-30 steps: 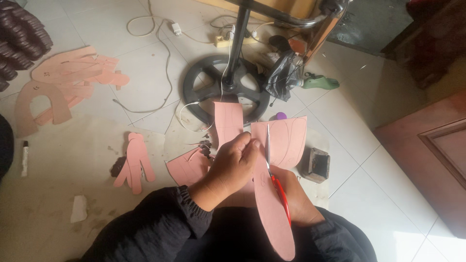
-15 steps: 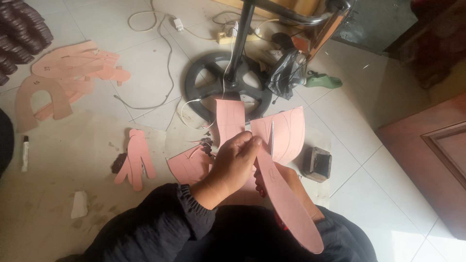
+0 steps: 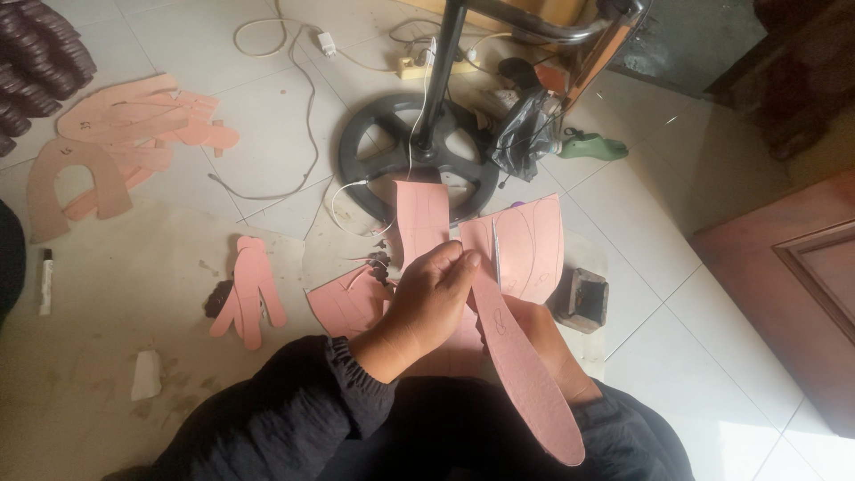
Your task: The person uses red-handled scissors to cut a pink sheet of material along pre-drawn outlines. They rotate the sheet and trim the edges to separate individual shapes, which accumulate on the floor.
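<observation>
My left hand (image 3: 432, 298) pinches the edge of a pink sheet (image 3: 534, 236) marked with curved outlines, held up over my lap. A long, sole-shaped pink piece (image 3: 525, 374) hangs from the cut and droops toward my right knee. The thin blades of a pair of scissors (image 3: 495, 254) stand upright in the cut, just right of my left fingertips. My right hand (image 3: 545, 343) is mostly hidden under the hanging piece and holds the scissors from below. Another pink strip (image 3: 420, 218) sticks up behind my left hand.
A black wheel-shaped stand base (image 3: 378, 169) with its pole, a black bag (image 3: 525, 134), a green shoe last (image 3: 592, 147) and cables lie ahead. Pink cutouts (image 3: 134, 134) lie far left and more pink pieces (image 3: 249, 289) nearer. A small dark box (image 3: 583, 298) sits right; a marker (image 3: 44, 281) lies left.
The sole-shaped piece has swung down and to the right, and now covers the red scissor handles. My left hand stays on the sheet's edge.
</observation>
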Available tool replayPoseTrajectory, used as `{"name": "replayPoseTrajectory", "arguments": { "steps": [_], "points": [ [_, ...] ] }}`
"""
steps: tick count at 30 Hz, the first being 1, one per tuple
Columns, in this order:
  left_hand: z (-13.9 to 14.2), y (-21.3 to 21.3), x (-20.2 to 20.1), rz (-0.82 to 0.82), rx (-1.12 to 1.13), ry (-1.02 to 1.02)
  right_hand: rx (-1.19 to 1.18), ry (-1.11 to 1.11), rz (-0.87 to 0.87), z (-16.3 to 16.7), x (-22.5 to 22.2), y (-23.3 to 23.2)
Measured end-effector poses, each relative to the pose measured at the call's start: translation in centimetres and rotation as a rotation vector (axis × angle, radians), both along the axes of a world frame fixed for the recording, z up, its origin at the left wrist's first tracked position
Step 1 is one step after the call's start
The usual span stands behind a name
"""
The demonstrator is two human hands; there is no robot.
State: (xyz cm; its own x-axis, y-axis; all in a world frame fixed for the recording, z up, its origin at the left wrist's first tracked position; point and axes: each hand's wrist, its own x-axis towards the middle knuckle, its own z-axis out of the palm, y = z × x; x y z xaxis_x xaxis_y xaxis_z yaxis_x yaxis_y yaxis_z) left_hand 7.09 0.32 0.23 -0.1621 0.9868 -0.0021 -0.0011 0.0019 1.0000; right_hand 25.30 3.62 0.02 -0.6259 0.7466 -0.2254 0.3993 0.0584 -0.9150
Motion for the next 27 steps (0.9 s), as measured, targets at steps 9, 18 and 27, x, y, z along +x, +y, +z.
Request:
{"name": "replayPoseTrajectory", "arguments": {
  "steps": [9,18,27],
  "points": [
    [0.1,-0.1,-0.1,0.004,-0.035,0.019,-0.029,0.002,-0.069,-1.9,0.4,0.4],
    [-0.6,0.0,0.1,0.026,-0.011,-0.099,-0.044,-0.076,-0.124,-0.8,0.1,-0.1],
    [-0.2,0.5,0.2,0.116,0.048,0.053,-0.006,-0.041,-0.060,-0.5,-0.3,-0.4]
  ]
}}
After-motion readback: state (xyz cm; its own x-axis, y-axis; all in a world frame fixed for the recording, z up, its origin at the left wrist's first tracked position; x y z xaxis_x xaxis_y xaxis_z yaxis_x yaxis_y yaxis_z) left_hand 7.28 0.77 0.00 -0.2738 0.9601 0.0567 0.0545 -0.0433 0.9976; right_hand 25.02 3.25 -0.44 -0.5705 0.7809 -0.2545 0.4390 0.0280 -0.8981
